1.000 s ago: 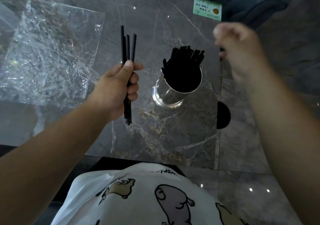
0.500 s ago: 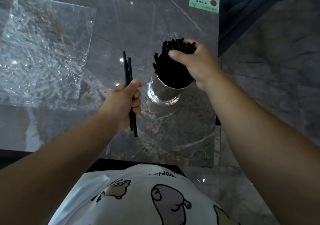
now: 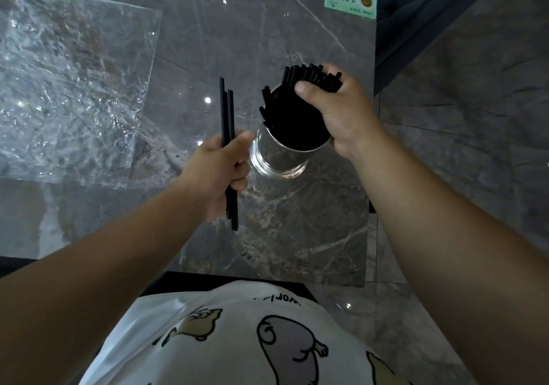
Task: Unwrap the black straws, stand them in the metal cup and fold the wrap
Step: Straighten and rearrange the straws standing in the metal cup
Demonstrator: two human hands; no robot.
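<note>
The left hand (image 3: pixel 219 168) pinches a few light, stiff, slippery black straws (image 3: pixel 227 135) mid-length, best held there, while the right hand's (image 3: pixel 335 111) grip closes over the bundle (image 3: pixel 297 117) in the metal cup (image 3: pixel 279 159) on the surface (image 3: pixel 297 236), hiding their count.

Two bare forearms enter from lower left and lower right of frame, no sleeves visible, no watch or rings seen. Left hand (image 3: pixel 218 170) and right hand (image 3: pixel 338 111) bare, short nails. Bottom centre: white t-shirt (image 3: pixel 237 340) with outlined cartoon animal prints, grey and tan fills, plus small black lettering near the top edge, upside down.
</note>
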